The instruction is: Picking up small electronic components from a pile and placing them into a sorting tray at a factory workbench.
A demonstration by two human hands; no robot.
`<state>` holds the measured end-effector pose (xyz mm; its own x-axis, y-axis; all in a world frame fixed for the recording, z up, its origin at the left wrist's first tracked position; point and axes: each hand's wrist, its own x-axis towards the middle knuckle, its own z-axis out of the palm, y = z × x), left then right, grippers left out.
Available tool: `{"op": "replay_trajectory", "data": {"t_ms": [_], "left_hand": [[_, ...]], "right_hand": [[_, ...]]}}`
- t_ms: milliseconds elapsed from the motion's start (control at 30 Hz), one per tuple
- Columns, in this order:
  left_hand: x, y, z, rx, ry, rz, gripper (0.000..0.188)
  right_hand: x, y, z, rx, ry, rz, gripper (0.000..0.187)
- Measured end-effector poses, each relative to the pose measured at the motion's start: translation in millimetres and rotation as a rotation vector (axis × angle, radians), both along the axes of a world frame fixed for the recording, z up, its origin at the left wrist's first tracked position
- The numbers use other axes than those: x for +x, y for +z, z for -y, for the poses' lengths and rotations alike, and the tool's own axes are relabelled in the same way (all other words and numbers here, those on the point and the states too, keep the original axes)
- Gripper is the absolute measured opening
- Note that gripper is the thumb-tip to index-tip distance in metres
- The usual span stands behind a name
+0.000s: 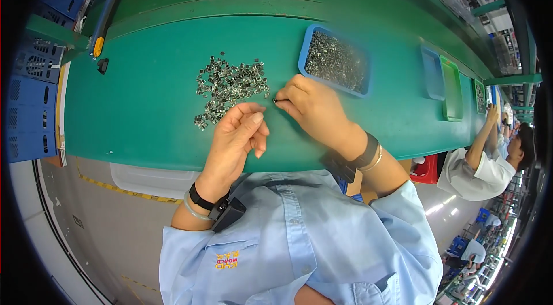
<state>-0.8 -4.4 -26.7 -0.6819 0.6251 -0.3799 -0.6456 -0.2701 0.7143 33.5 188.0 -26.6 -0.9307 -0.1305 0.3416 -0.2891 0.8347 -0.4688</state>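
A loose pile of small shiny metal parts (230,83) lies spread over the green tabletop (144,97). My right hand (311,103), just right of the pile, pinches one small dark metal part (275,100) between thumb and forefinger. Close to it, at the near edge of the pile, is my left hand (237,132). Its fingers are curled, with the thumb pressed toward the forefinger; whether anything is between them cannot be made out. Beyond my right hand stands a blue tray (303,54) filled with many similar small parts.
Farther right stand an empty-looking blue tray (432,74), a green tray (452,89) and another small tray (480,96) with parts. A yellow-ended tool (98,46) and a small black object (102,66) lie at the far left. Another person (478,169) works at the right end.
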Motion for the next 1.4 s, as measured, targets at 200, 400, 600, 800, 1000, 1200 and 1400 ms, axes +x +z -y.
{"op": "replay_trajectory", "data": {"t_ms": [200, 400, 600, 800, 1000, 1200, 1400], "left_hand": [[-4, 2, -12, -0.149, -0.103, -0.156, 0.012], [-2, 7, -19, -0.185, -0.142, -0.211, 0.010], [-1, 7, -19, -0.170, -0.128, -0.228, 0.009], [4, 9, -21, -0.241, -0.104, -0.374, 0.011], [6, 10, -22, -0.315, -0.066, -0.571, 0.014], [3, 11, -18, -0.295, -0.031, -0.556, 0.013], [0, 10, -17, -0.263, 0.009, -0.524, 0.013]], "right_hand": [[14, 21, 1, -0.024, 0.084, -0.053, 0.016], [23, 20, -6, -0.187, 0.076, -0.020, 0.015], [30, 19, -10, -0.433, 0.018, 0.114, 0.014], [32, 14, -9, -0.607, -0.002, 0.160, 0.015], [29, 16, -3, -0.704, 0.010, 0.202, 0.014], [28, 9, -6, -0.885, -0.028, 0.305, 0.009], [25, 10, -4, -0.957, -0.061, 0.347, 0.008]]}}
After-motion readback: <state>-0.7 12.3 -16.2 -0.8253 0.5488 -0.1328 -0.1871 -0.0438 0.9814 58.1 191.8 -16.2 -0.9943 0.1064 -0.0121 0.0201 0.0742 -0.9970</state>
